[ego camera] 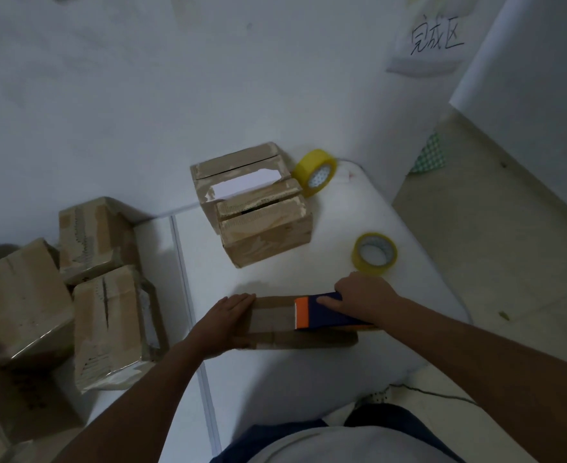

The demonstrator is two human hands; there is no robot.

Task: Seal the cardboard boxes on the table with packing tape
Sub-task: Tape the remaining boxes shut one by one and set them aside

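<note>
On the white table (392,208), the left hand (232,312) presses flat, fingers straight, on the near brown cardboard box (272,315); the right hand (362,295) grips a blue-and-orange tape dispenser (322,312) on its top. Seemingly mid-seam; the torn brown box behind (258,215) gapes unsealed, beside 2 yellow tape rolls (374,252).

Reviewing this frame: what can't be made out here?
Head view only:
- Tape on the box being sealed: too dim to see.
- Dispenser: its rear is covered by the right hand.
- Box's left end: under the left hand.
- Boxes at left: cut by the frame edge.
</note>
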